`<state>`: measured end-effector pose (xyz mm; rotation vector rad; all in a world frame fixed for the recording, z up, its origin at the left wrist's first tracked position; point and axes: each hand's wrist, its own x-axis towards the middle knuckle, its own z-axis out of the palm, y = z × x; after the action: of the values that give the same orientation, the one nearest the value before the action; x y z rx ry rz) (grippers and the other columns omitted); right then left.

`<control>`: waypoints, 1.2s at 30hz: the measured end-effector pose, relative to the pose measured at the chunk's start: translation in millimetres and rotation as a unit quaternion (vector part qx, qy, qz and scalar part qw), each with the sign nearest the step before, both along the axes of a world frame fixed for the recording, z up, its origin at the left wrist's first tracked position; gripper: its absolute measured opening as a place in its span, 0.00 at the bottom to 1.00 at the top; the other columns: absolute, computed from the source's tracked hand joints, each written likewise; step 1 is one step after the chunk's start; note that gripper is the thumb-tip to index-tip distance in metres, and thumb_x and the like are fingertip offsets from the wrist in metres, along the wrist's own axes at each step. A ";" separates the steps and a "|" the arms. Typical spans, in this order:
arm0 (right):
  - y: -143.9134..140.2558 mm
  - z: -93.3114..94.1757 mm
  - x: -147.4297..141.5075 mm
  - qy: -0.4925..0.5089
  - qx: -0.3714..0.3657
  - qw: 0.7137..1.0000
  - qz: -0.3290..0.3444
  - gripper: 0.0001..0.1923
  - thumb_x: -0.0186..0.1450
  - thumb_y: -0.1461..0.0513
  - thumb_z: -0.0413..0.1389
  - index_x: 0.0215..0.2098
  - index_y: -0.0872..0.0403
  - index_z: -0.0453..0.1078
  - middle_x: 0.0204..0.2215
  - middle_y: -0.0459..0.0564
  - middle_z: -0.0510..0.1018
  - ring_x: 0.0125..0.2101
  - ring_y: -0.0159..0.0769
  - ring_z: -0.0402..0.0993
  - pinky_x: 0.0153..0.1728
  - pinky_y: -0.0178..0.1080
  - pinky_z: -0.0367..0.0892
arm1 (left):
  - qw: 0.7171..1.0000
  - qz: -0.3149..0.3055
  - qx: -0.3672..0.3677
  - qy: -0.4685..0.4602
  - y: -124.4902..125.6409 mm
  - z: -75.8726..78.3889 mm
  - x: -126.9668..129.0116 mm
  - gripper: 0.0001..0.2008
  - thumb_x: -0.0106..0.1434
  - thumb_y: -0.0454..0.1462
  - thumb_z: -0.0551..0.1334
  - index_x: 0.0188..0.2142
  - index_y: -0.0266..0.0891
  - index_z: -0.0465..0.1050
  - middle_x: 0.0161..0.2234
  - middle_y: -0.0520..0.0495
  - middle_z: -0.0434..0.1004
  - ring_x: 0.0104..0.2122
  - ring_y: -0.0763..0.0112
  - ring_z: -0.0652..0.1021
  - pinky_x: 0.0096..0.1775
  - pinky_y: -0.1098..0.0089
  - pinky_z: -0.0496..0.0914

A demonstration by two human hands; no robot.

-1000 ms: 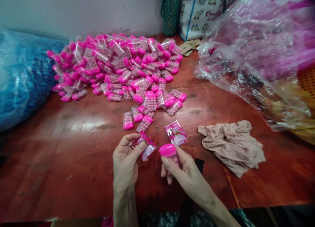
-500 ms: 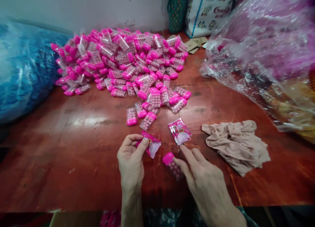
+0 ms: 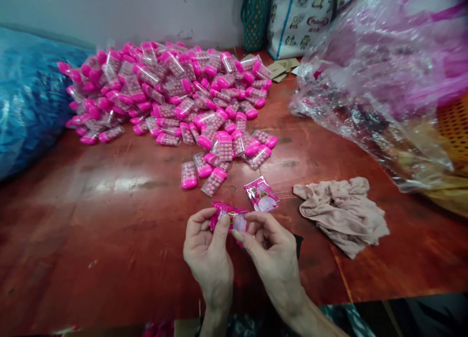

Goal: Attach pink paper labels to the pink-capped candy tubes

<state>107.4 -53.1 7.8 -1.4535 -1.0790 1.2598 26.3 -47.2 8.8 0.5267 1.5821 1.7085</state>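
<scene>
My left hand (image 3: 212,252) pinches the left side of a small pink printed plastic sleeve (image 3: 231,215) between thumb and fingers. At the sleeve's right side, my right hand (image 3: 270,252) grips it too, with the thumb near its clear part. Whether a candy box is inside the sleeve or behind my right fingers I cannot tell. Just beyond the hands lies a flat stack of similar pink sleeves (image 3: 262,194). Several clear boxes of pink candy balls with bright pink caps, such as one nearby candy box (image 3: 214,182), lie in front of a large pile (image 3: 164,91).
A crumpled beige cloth (image 3: 343,213) lies to the right on the red-brown table (image 3: 109,249). A blue bag (image 3: 29,103) bulges at the left. Clear and pink plastic bags (image 3: 365,84), an orange basket (image 3: 455,132) and a white printed bag (image 3: 300,23) stand at the right and back.
My right hand has moved left and up from the candy box on the table to the sleeve in my left hand. That box no longer shows there. The view has shifted slightly.
</scene>
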 end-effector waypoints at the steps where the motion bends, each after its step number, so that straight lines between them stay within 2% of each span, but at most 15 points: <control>1: 0.8 1.0 -0.2 0.004 -0.004 1.000 0.004 0.09 0.54 0.62 0.61 0.34 0.55 0.70 0.21 0.42 0.68 0.18 0.25 0.59 0.18 0.29 0.57 | 1.000 0.008 0.001 -0.003 0.3 0.1 1.1 0.11 0.50 0.32 0.67 0.34 0.38 0.69 0.27 0.53 0.72 0.26 0.77 0.74 0.31 0.77 0.69; 5: 3.7 5.1 0.9 0.015 0.008 1.000 0.006 0.07 0.55 0.64 0.60 0.33 0.54 0.71 0.23 0.43 0.69 0.21 0.26 0.62 0.20 0.30 0.59 | 1.000 0.008 0.007 -0.012 -0.2 0.8 5.3 0.12 0.52 0.32 0.66 0.36 0.39 0.69 0.29 0.53 0.74 0.28 0.76 0.75 0.33 0.76 0.70; 8: 6.3 3.7 4.2 0.012 0.051 0.999 -0.012 0.03 0.58 0.66 0.57 0.31 0.53 0.72 0.27 0.45 0.71 0.27 0.30 0.67 0.27 0.32 0.64 | 1.000 -0.010 0.014 -0.014 -1.4 1.5 6.2 0.14 0.53 0.31 0.65 0.40 0.41 0.69 0.31 0.52 0.75 0.30 0.76 0.76 0.35 0.76 0.70; 11: 8.8 -0.5 7.2 -0.007 0.082 0.996 -0.030 0.04 0.58 0.68 0.56 0.29 0.53 0.71 0.28 0.46 0.72 0.32 0.33 0.69 0.34 0.35 0.65 | 1.000 -0.013 0.011 -0.013 -1.6 0.8 4.2 0.18 0.52 0.31 0.65 0.43 0.41 0.69 0.34 0.50 0.75 0.33 0.74 0.76 0.35 0.75 0.71; 15: 8.1 -3.1 6.5 0.000 0.046 0.999 -0.029 0.02 0.58 0.66 0.58 0.30 0.53 0.70 0.27 0.45 0.71 0.29 0.32 0.68 0.31 0.35 0.64 | 1.000 0.013 0.014 0.001 -0.6 -1.6 0.6 0.17 0.50 0.30 0.67 0.41 0.40 0.71 0.38 0.50 0.74 0.35 0.75 0.76 0.36 0.77 0.71; 20: 3.7 -3.2 1.9 0.032 0.030 0.999 -0.018 0.05 0.57 0.63 0.60 0.32 0.53 0.70 0.29 0.46 0.71 0.29 0.32 0.68 0.30 0.34 0.66 | 1.000 0.009 0.010 -0.011 -0.5 -2.6 -0.5 0.18 0.49 0.29 0.67 0.41 0.39 0.70 0.32 0.51 0.76 0.29 0.78 0.76 0.32 0.80 0.71; 23: 3.3 -4.4 0.9 0.046 0.017 0.998 -0.044 0.07 0.57 0.63 0.60 0.35 0.53 0.69 0.29 0.45 0.71 0.29 0.31 0.68 0.30 0.33 0.67 | 1.000 0.012 0.005 -0.027 -0.2 -3.9 -0.9 0.18 0.49 0.30 0.67 0.41 0.39 0.70 0.31 0.52 0.76 0.28 0.78 0.76 0.31 0.78 0.71; 26: 3.7 -5.3 0.7 0.035 0.015 0.999 -0.035 0.07 0.57 0.62 0.60 0.34 0.53 0.70 0.29 0.46 0.71 0.30 0.31 0.69 0.31 0.34 0.67 | 0.999 0.023 0.002 -0.028 -0.2 -5.9 -1.4 0.17 0.49 0.30 0.67 0.38 0.40 0.68 0.28 0.53 0.75 0.27 0.75 0.76 0.31 0.75 0.72; 33: 5.5 -6.0 0.7 0.019 0.029 0.999 0.007 0.05 0.57 0.60 0.60 0.31 0.53 0.73 0.29 0.48 0.70 0.31 0.34 0.68 0.29 0.35 0.66 | 0.997 0.047 0.025 0.063 -0.4 -7.0 -0.1 0.16 0.49 0.29 0.66 0.38 0.38 0.67 0.29 0.52 0.75 0.29 0.72 0.78 0.33 0.72 0.73; 36: 7.7 -7.8 1.7 0.046 0.020 0.998 0.025 0.06 0.57 0.61 0.59 0.34 0.52 0.75 0.31 0.48 0.70 0.33 0.35 0.67 0.30 0.35 0.66 | 0.995 0.043 0.028 0.083 0.3 -6.3 0.5 0.16 0.49 0.28 0.66 0.38 0.37 0.67 0.31 0.52 0.75 0.31 0.72 0.78 0.36 0.71 0.72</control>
<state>109.1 -45.4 0.0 -1.3332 -1.0781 1.3192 26.8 -46.9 2.5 0.6507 1.6986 1.8175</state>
